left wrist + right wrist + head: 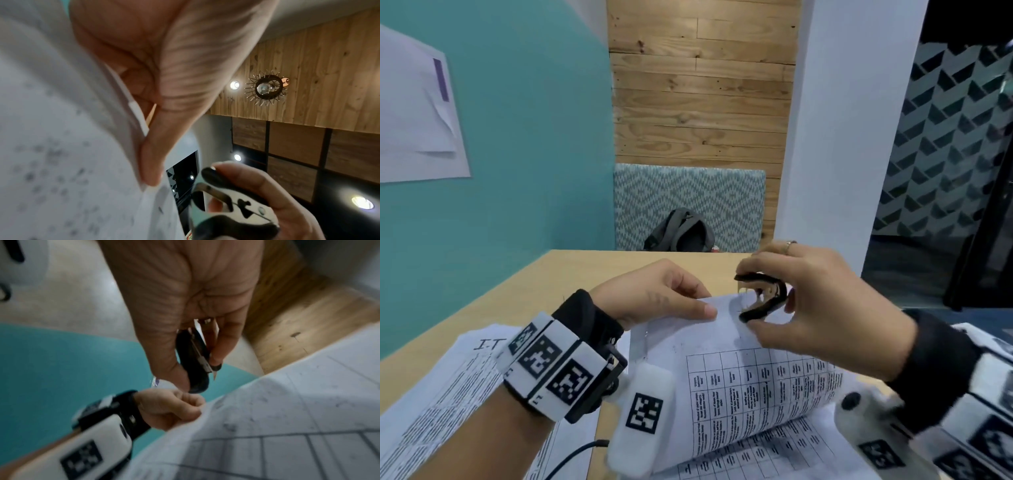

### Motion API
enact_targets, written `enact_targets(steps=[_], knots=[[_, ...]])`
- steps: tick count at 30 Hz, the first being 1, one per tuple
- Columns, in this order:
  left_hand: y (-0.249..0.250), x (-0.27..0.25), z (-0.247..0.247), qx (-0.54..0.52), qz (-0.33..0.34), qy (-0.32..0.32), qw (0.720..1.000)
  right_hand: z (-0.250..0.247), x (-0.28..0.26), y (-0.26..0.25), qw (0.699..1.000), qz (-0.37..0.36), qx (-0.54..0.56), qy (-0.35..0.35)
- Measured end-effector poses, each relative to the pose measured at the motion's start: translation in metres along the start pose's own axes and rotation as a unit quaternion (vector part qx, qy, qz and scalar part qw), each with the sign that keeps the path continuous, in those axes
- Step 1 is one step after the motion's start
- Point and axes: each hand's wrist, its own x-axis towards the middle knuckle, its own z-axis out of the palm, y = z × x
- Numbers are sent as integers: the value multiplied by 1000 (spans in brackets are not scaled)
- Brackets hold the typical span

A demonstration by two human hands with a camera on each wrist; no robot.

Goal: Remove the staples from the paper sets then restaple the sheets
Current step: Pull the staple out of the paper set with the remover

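Wooden tabletop (pixel 571 270) under a teal wall carries loose printed sheets; above it a paper set (pixel 750 383) with a printed table is lifted and curled, its top corner uppermost. Left hand (pixel 654 294) pinches that corner from the left, thumb on the upper face. Staple remover (pixel 762 296), claws spread and pointing left at the corner, sits just right of it, held between thumb and fingers of the right hand (pixel 822 305). No staple can be made out. Judged next move: a short leftward push of the claws along the corner edge, the right hand being nearer.
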Motion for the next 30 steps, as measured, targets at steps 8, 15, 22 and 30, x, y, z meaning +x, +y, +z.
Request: enact_targets(steps=[8, 15, 22, 30], knots=[[5, -1, 2, -46, 13, -59, 997, 15, -3, -3, 996, -72, -48, 6], [5, 0, 3, -76, 25, -68, 994, 12, -4, -2, 993, -107, -44, 11], [4, 0, 3, -75, 20, -66, 995, 15, -5, 2, 992, -121, -31, 21], [6, 0, 4, -83, 28, -76, 993, 15, -3, 4, 991, -125, -34, 24]])
